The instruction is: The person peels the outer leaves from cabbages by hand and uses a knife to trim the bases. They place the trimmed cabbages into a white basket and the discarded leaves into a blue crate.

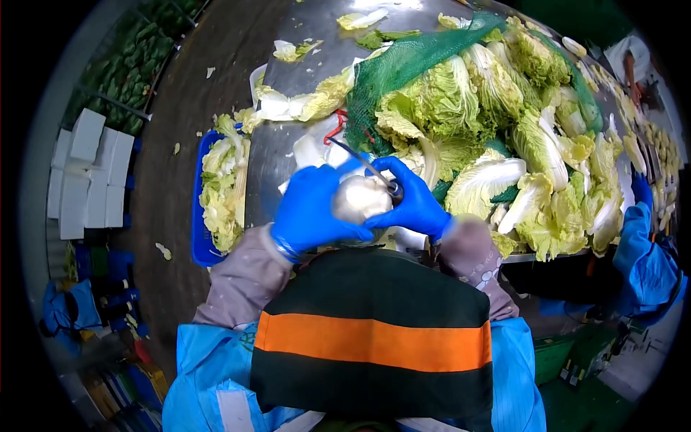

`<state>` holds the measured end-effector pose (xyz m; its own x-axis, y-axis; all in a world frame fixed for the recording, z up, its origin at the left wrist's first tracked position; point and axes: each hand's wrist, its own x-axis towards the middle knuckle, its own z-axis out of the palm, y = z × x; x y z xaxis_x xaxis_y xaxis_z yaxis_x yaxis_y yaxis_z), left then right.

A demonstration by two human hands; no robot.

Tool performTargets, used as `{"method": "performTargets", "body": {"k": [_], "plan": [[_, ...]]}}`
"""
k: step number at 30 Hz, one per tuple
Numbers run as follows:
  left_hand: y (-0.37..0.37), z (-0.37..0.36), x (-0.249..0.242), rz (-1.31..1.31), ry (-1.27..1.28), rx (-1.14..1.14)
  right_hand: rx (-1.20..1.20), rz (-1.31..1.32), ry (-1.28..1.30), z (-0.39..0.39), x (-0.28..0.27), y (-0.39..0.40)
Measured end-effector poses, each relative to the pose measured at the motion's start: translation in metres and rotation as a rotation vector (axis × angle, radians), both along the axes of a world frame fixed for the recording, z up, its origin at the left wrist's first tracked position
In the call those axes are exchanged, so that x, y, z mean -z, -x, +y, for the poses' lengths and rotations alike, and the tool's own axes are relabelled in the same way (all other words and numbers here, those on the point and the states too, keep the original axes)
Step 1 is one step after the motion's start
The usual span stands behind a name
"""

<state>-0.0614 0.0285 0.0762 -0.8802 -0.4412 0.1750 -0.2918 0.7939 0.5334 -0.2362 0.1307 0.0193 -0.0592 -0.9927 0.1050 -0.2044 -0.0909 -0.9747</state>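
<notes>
A napa cabbage (362,199) is held close to my body at the near table edge, its pale base end facing up. My left hand (313,209), in a blue glove, is closed around its left side. My right hand (414,200), also gloved in blue, grips a knife (358,158) by its dark handle and rests against the cabbage's right side. The thin blade slants up and left over the cabbage. Just beyond lie a green net bag (381,81), a red tie (335,127) and loose pale leaves.
Several napa cabbages (446,93) are piled on the metal table (309,21) to the right. A blue crate (199,209) of trimmed leaves stands left. White boxes (88,137) are stacked farther left. A co-worker's blue sleeve (640,252) shows at the right.
</notes>
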Motion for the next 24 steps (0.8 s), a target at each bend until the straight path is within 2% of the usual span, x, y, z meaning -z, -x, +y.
{"method": "performTargets", "body": {"k": [1, 4, 5, 9, 12, 16, 17, 20, 21, 22, 24], "plan": [[0.008, 0.003, -0.005, -0.277, 0.040, -0.037, 0.046, -0.030, 0.009, -0.002, 0.003, -0.007], [0.004, -0.019, 0.025, -0.119, -0.007, -0.024, 0.263, 0.085, -0.057, 0.000, 0.009, -0.018], [0.003, -0.020, 0.031, -0.106, 0.045, -0.011, 0.260, 0.172, -0.102, 0.000, 0.008, -0.019], [0.005, -0.015, 0.032, -0.011, 0.022, -0.023, 0.190, 0.155, 0.196, -0.006, -0.006, -0.012], [0.008, -0.009, 0.030, -0.055, 0.002, 0.009, -0.078, 0.128, 0.091, -0.012, -0.007, 0.005], [0.003, -0.011, 0.032, 0.111, -0.113, 0.098, -0.027, 0.252, 0.030, -0.016, -0.008, 0.001], [0.000, -0.012, 0.032, 0.097, -0.131, 0.063, 0.040, 0.263, 0.076, -0.015, -0.011, -0.004], [-0.012, -0.025, 0.032, -0.060, -0.268, -0.113, 0.162, 0.276, -0.054, -0.004, 0.002, -0.015], [-0.018, -0.029, 0.034, -0.004, -0.387, -0.213, 0.150, 0.357, -0.020, 0.003, 0.010, -0.017], [-0.024, -0.039, 0.047, -0.003, -0.305, -0.223, 0.107, 0.448, -0.073, 0.010, 0.008, -0.023], [-0.032, -0.052, 0.058, 0.034, -0.459, -0.262, 0.060, 0.389, -0.038, 0.021, 0.023, -0.038]]}}
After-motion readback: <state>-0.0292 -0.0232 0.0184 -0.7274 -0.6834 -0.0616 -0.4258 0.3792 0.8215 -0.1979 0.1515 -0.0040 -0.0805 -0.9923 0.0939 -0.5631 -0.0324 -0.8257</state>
